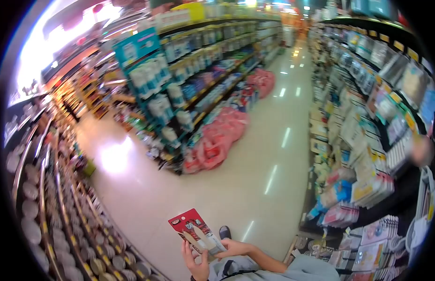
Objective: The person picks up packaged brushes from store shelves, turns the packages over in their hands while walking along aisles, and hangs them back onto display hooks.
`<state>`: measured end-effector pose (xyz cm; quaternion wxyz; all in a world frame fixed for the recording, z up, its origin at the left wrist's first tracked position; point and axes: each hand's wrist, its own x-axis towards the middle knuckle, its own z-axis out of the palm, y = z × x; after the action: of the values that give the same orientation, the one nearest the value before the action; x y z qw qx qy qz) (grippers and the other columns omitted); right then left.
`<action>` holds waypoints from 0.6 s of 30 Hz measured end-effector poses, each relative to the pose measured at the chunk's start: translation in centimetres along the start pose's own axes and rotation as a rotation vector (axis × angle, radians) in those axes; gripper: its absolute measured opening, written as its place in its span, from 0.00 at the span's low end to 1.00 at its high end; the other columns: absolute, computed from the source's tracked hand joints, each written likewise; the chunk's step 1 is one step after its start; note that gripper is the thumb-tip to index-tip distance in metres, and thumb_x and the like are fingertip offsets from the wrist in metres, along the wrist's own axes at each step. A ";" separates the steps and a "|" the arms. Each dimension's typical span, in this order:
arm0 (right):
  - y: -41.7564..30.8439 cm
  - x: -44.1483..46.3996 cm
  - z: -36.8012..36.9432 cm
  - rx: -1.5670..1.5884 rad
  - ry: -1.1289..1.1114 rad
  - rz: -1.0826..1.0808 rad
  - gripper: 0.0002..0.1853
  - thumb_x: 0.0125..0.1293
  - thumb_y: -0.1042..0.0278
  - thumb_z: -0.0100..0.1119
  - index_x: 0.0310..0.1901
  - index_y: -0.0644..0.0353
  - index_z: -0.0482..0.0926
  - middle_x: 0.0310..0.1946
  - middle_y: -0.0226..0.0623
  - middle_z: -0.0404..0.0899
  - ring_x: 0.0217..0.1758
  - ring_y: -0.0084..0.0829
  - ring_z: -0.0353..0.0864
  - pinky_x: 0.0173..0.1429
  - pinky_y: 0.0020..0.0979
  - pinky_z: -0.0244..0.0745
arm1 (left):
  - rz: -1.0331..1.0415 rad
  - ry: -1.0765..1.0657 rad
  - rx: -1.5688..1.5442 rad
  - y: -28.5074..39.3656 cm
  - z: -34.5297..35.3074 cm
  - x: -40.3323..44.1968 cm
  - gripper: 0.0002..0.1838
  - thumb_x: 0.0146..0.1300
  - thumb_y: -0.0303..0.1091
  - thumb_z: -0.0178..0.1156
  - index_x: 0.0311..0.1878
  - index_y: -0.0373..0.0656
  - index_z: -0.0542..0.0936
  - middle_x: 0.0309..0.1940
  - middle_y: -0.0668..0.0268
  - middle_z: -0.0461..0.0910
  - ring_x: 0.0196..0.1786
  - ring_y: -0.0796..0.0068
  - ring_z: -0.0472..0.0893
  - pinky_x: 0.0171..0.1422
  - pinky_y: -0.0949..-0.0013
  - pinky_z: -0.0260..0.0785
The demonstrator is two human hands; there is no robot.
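Note:
Low in the middle of the view I hold up a flat retail pack (198, 225), tilted, with a red printed top. Two long, pale, blade-shaped pieces show on its front; their exact kind is too blurred to tell. My left hand (195, 267) grips the pack's lower left edge, thumb on the front and fingers along the side. At its lower right corner my right hand (232, 248) is closed on the same pack, with part of its fingers hidden behind it.
Tall shelves (217, 65) of packaged goods line the aisle, with pink bundles (217, 140) along their foot. Hanging packs (372, 182) crowd the right side. Racks of round dishes (32, 210) curve along the left. A dark shoe (225, 232) stands on the tiled floor (255, 187).

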<state>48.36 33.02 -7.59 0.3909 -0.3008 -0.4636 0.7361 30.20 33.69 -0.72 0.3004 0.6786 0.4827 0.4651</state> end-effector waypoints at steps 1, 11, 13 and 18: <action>-0.6 0.3 -0.7 0.018 0.055 -0.027 0.21 0.70 0.69 0.63 0.62 0.66 0.75 0.50 0.35 0.82 0.50 0.24 0.81 0.56 0.30 0.80 | 0.054 -0.045 0.018 -0.5 0.6 1.5 0.38 0.57 0.23 0.70 0.72 0.36 0.67 0.71 0.53 0.66 0.56 0.67 0.76 0.44 0.74 0.74; -8.6 5.1 -14.3 0.080 0.432 -0.079 0.20 0.67 0.65 0.68 0.57 0.63 0.79 0.46 0.33 0.84 0.49 0.23 0.81 0.58 0.28 0.77 | 0.527 -0.329 -0.070 -2.9 11.9 20.5 0.37 0.55 0.21 0.70 0.69 0.29 0.67 0.62 0.45 0.72 0.54 0.54 0.80 0.51 0.62 0.76; -10.1 6.6 -17.2 0.048 0.487 -0.079 0.21 0.68 0.66 0.67 0.60 0.63 0.77 0.50 0.35 0.84 0.53 0.25 0.82 0.59 0.28 0.77 | 0.432 -0.393 -0.172 -2.2 13.5 24.1 0.37 0.55 0.22 0.70 0.69 0.30 0.67 0.59 0.41 0.75 0.56 0.44 0.79 0.57 0.56 0.75; -12.2 8.8 -22.8 -0.204 0.608 0.030 0.20 0.69 0.61 0.67 0.57 0.64 0.79 0.45 0.33 0.84 0.48 0.23 0.82 0.54 0.28 0.77 | 0.336 -0.427 -0.220 -4.1 19.0 31.0 0.38 0.53 0.22 0.70 0.68 0.27 0.67 0.57 0.43 0.77 0.52 0.53 0.82 0.54 0.63 0.75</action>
<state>65.78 53.96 -5.95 0.4683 -0.5515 -0.3925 0.5679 49.34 64.94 -1.01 0.3858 0.7949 0.2358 0.4047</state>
